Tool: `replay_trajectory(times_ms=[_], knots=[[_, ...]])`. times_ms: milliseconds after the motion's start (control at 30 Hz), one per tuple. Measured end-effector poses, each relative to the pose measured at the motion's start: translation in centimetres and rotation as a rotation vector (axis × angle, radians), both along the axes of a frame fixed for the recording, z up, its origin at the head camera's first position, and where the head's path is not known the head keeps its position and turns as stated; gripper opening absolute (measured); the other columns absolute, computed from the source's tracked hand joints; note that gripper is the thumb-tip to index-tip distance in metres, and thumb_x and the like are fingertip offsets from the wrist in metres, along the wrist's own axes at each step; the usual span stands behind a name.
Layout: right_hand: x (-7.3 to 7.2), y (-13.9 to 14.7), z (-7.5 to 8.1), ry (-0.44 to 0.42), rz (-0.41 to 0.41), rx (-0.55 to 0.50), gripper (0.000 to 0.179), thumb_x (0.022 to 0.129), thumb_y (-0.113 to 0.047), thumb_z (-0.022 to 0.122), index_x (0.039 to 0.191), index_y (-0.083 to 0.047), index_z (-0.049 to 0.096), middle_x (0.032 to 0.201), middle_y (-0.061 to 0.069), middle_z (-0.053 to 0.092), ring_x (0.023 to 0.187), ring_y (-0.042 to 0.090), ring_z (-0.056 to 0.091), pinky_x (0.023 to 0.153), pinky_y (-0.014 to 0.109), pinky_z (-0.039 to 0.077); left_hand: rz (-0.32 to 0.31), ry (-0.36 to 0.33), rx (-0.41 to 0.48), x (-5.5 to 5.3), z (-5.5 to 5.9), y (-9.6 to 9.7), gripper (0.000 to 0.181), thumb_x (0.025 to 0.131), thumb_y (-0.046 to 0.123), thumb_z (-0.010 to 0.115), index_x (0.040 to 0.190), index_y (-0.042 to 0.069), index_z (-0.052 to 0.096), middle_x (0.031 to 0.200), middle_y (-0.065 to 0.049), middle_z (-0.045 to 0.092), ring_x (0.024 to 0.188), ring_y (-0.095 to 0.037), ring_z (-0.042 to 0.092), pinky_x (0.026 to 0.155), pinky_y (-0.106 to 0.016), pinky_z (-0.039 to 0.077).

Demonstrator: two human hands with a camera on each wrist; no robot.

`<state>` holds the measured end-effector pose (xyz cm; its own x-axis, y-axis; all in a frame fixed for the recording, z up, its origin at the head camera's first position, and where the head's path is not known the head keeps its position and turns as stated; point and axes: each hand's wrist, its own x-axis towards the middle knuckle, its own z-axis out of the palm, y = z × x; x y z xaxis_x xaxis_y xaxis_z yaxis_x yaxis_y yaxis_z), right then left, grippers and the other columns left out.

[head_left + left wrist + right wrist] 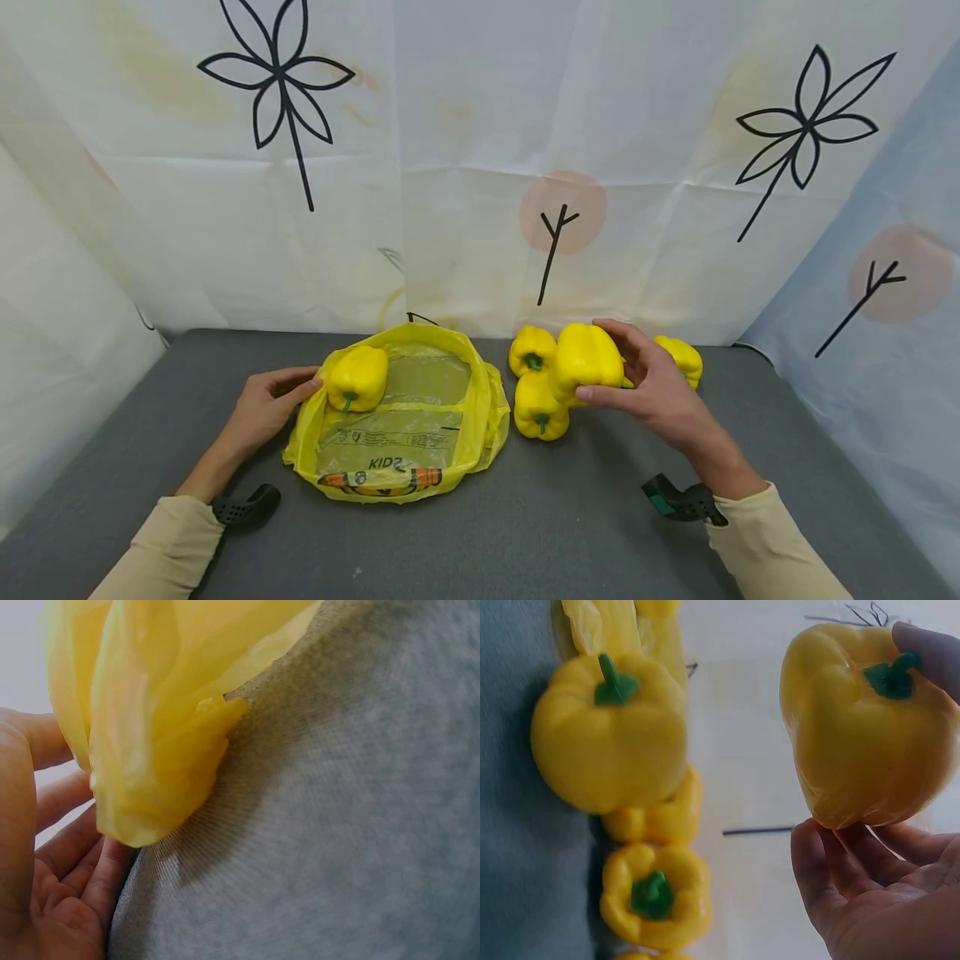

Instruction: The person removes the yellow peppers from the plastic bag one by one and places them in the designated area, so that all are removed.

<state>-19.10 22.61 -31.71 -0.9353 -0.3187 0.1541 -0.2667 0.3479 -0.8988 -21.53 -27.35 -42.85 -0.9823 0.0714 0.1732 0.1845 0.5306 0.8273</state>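
Note:
A yellow plastic bag [491, 417] lies on the table with its mouth spread wide, printing showing inside. One yellow bell pepper [358, 377] is in its left part. My left hand [258, 412] pinches the bag's left rim between thumb and fingers; in the left wrist view the bag's folds [154, 757] hide the fingertips. To the right of the bag, my right hand [663, 396] holds another yellow bell pepper [866, 735] raised above the table, thumb near its green stem and fingers beneath it.
Several more yellow peppers sit right of the bag: a back one [531, 346], a front one [542, 412] and one farther right [684, 360] behind the right hand. The grey table [525, 533] ends at a patterned white curtain [465, 208].

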Motion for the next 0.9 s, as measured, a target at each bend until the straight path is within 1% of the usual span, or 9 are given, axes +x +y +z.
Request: replay_trajectory(times_ms=[33,100,233,367,533,633,700,800,900], knots=[[0.0,0.3,0.1,0.0,-0.003,-0.002,0.079,0.091,-0.012,0.079,0.156,-0.009,0.033,0.15,0.01,0.041,0.126,0.03,0.049,0.093,0.026,0.051,0.0,0.0,-0.002,0.0,0.0,0.0,0.048,0.105,0.034,0.059,0.139,-0.001,0.061,0.133,-0.022,0.063,0.101,0.015,0.053,0.083,-0.012,0.049],[-0.1,0.9,0.1,-0.003,-0.006,-0.013,0.08,0.091,-0.011,0.078,0.157,-0.008,0.032,0.151,0.011,0.04,0.125,0.028,0.05,0.091,0.023,0.051,0.001,0.001,-0.005,0.0,0.0,0.0,0.048,0.105,0.034,0.059,0.139,-0.001,0.061,0.133,-0.022,0.063,0.101,0.015,0.053,0.083,-0.012,0.049],[-0.3,2.0,0.1,-0.011,-0.017,-0.013,0.08,0.093,-0.01,0.076,0.158,-0.007,0.029,0.152,0.012,0.038,0.123,0.022,0.052,0.091,0.021,0.052,0.002,0.002,-0.012,-0.1,0.0,0.0,0.048,0.105,0.034,0.059,0.139,0.0,0.061,0.133,-0.021,0.063,0.101,0.014,0.053,0.082,-0.013,0.049],[-0.5,3.2,0.1,-0.02,-0.02,0.012,0.08,0.094,-0.01,0.075,0.159,-0.006,0.028,0.153,0.014,0.037,0.123,0.018,0.051,0.091,0.019,0.05,-0.001,0.012,-0.011,0.0,0.0,0.0,0.047,0.105,0.033,0.059,0.139,0.0,0.061,0.133,-0.021,0.063,0.1,0.014,0.053,0.082,-0.013,0.05],[-1.1,4.4,-0.4,-0.052,0.012,0.032,0.076,0.095,-0.009,0.073,0.157,-0.003,0.029,0.152,0.016,0.038,0.12,0.015,0.053,0.091,0.021,0.051,-0.003,0.013,-0.013,0.0,0.0,-0.1,0.047,0.105,0.033,0.059,0.139,0.0,0.061,0.133,-0.022,0.063,0.1,0.015,0.053,0.082,-0.013,0.05],[-1.5,4.9,-1.0,-0.083,0.047,0.031,0.074,0.095,-0.009,0.073,0.156,-0.002,0.031,0.149,0.017,0.04,0.117,0.016,0.056,0.09,0.025,0.053,-0.002,0.011,-0.013,0.0,0.0,-0.1,0.047,0.105,0.033,0.059,0.139,0.0,0.061,0.133,-0.021,0.063,0.1,0.015,0.053,0.082,-0.013,0.049],[-1.9,5.2,-1.4,-0.111,0.068,0.033,0.076,0.095,-0.01,0.073,0.156,-0.003,0.03,0.15,0.018,0.04,0.117,0.018,0.056,0.09,0.027,0.054,-0.003,0.013,-0.01,0.0,0.0,-0.1,0.047,0.105,0.032,0.059,0.139,0.0,0.061,0.133,-0.021,0.063,0.1,0.015,0.053,0.082,-0.012,0.049],[-2.3,5.5,-2.0,-0.152,0.089,0.047,0.08,0.094,-0.011,0.074,0.158,-0.002,0.026,0.151,0.02,0.039,0.122,0.023,0.054,0.091,0.029,0.054,-0.003,0.02,-0.007,0.0,-0.1,-0.1,0.046,0.105,0.031,0.059,0.138,0.0,0.062,0.132,-0.022,0.064,0.1,0.015,0.053,0.081,-0.012,0.049],[-2.5,5.6,-2.4,-0.186,0.094,0.076,0.083,0.093,-0.014,0.076,0.158,0.0,0.025,0.152,0.023,0.038,0.129,0.033,0.05,0.092,0.029,0.053,-0.002,0.023,-0.006,-0.1,-0.1,-0.1,0.046,0.105,0.031,0.06,0.138,0.0,0.062,0.132,-0.022,0.064,0.1,0.015,0.053,0.081,-0.012,0.049]])
